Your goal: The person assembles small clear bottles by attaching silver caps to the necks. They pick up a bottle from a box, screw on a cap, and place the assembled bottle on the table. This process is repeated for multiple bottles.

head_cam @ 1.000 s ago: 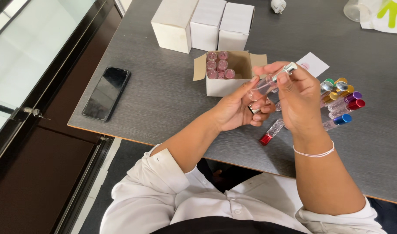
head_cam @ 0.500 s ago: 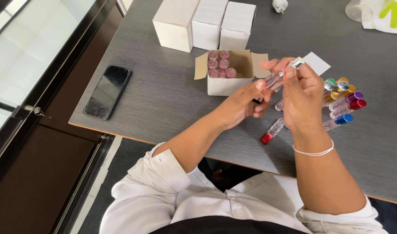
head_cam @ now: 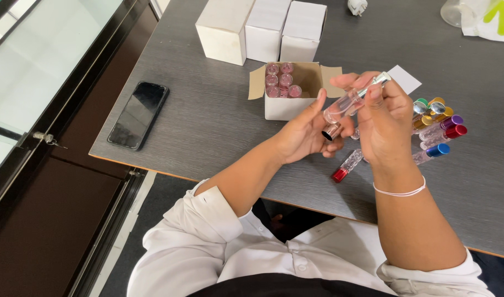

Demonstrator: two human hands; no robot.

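My right hand (head_cam: 385, 125) grips a clear glass vial (head_cam: 348, 103) with silver ends, held tilted above the grey table (head_cam: 208, 126). My left hand (head_cam: 307, 132) cups the vial's lower silver end with its fingers. Just behind the hands stands an open white box (head_cam: 287, 104) with several pink-capped vials upright inside. A red-capped vial (head_cam: 345, 166) lies on the table under my hands. To the right lie several vials with coloured caps (head_cam: 439, 124).
Three closed white boxes (head_cam: 263, 30) stand in a row at the back. A black phone (head_cam: 139, 114) lies near the table's left edge. A small white card (head_cam: 404, 80) lies behind my right hand. A glass panel and dark floor are on the left.
Both hands have lifted the clear vial slightly and tilted it, and my left hand's fingers have shifted around its lower silver end.
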